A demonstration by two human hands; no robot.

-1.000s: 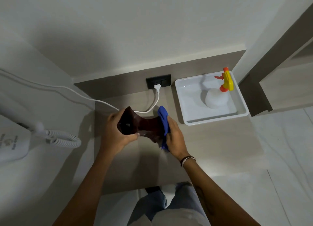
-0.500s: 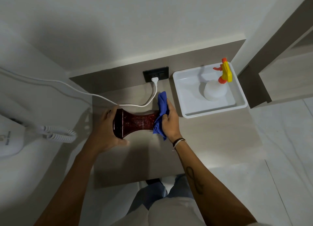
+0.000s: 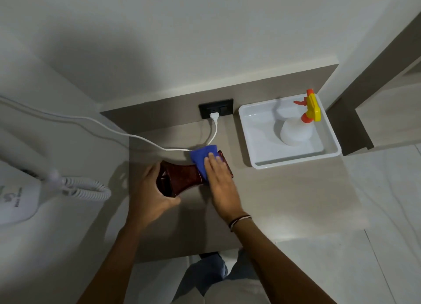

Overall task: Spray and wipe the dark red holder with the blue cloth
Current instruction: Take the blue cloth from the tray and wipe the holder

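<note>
Now slid leftward over the waist with blue cloth beneath, right hand flat, fingers together, left hand clamped round the wide end of dark red holder, glossy, lying sideways on the counter, far end half hidden, spray bottle in white tray beyond.

1. Dim indoor light; the wall is grey with a broad soft shadow across its middle and left.
2. Brightest patch lies on the floor at right.
3. Arms cast shadows on the counter.
4. Wide-angle bending curves lines near the edges.
5. Slight blur on the right hand and the coiled cord.
</note>
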